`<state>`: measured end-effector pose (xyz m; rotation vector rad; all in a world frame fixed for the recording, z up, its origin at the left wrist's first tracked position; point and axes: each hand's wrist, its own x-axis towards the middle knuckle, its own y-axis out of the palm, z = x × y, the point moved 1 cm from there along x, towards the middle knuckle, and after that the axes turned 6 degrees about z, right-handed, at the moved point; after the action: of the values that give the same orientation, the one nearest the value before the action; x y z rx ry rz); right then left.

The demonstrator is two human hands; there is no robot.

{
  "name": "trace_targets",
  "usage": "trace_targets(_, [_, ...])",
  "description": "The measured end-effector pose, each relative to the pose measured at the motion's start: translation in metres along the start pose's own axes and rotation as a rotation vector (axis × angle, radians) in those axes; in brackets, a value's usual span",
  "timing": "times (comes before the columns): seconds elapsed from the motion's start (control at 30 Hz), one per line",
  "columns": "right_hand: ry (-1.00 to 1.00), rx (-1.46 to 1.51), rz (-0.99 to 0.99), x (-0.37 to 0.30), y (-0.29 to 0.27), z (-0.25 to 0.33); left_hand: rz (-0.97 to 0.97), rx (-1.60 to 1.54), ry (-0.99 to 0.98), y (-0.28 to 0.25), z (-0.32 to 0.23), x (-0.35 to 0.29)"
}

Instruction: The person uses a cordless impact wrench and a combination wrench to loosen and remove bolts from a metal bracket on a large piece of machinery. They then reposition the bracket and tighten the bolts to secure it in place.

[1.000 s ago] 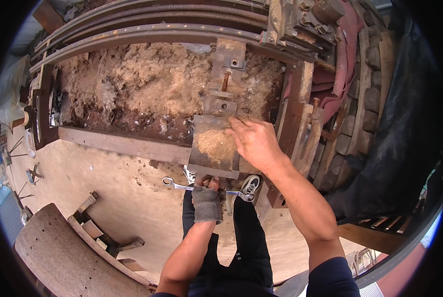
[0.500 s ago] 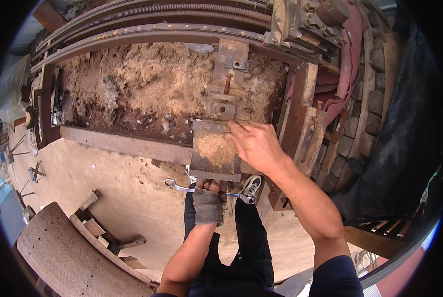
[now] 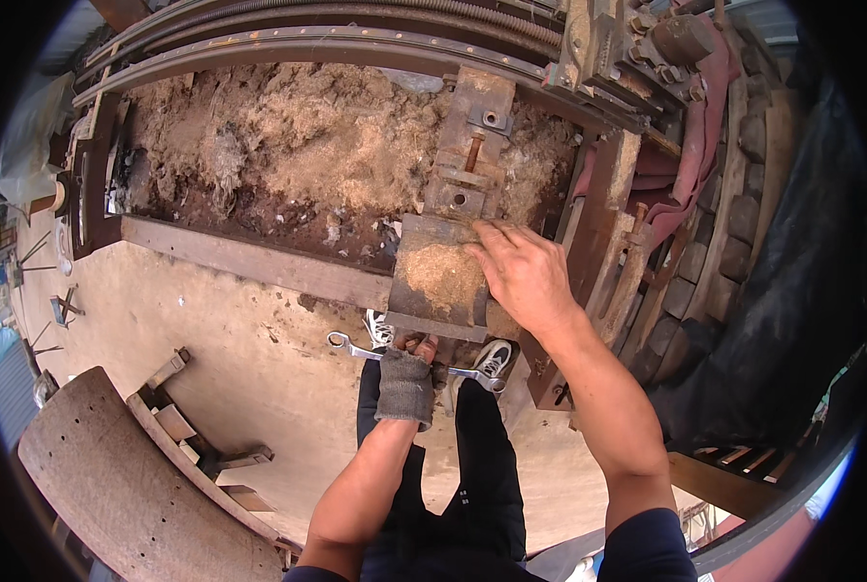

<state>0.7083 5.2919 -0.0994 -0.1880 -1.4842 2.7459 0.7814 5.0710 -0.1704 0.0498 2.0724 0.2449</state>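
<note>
My left hand (image 3: 406, 383), in a grey fingerless-looking glove, is closed around the middle of a double-ended ring wrench (image 3: 358, 349). The wrench lies crosswise just below the front lip of a metal plate (image 3: 433, 326), and the fingertips curl up close to that lip. Pale sawdust (image 3: 445, 274) covers much of the plate. Bare, my right hand (image 3: 530, 281) rests on the plate's right side, fingers stretched toward its far edge. Beyond it, a rusty bolt (image 3: 474, 152) sits on a metal crosspiece (image 3: 483, 92) with holes. Whatever the left fingers touch under the lip is hidden.
A heavy steel frame (image 3: 259, 260) surrounds a bed heaped with sawdust (image 3: 327, 126). Rails and a long threaded screw (image 3: 395, 12) run along the back. Red cloth (image 3: 690, 175) and stacked blocks (image 3: 710, 242) stand right. A curved board (image 3: 113, 466) lies lower left.
The view has shifted, so the frame and plate sit slightly farther right and higher. Both hands keep nearly the same places on the wrench and plate. More of the left shoe shows.
</note>
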Motion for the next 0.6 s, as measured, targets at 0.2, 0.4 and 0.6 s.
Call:
trace_targets(0.2, [0.237,0.218,-0.138,-0.042,-0.022,0.029,0.138,-0.158,-0.151,-0.026,-0.021,-0.034])
trace_targets(0.4, [0.421,0.740,0.001,-0.151,-0.005,0.093,0.432,-0.683,-0.078,0.013,-0.051,-0.075])
trace_targets(0.6, [0.331,0.655,-0.212,-0.171,-0.003,0.104,0.455,-0.514,0.062,0.030,-0.041,-0.098])
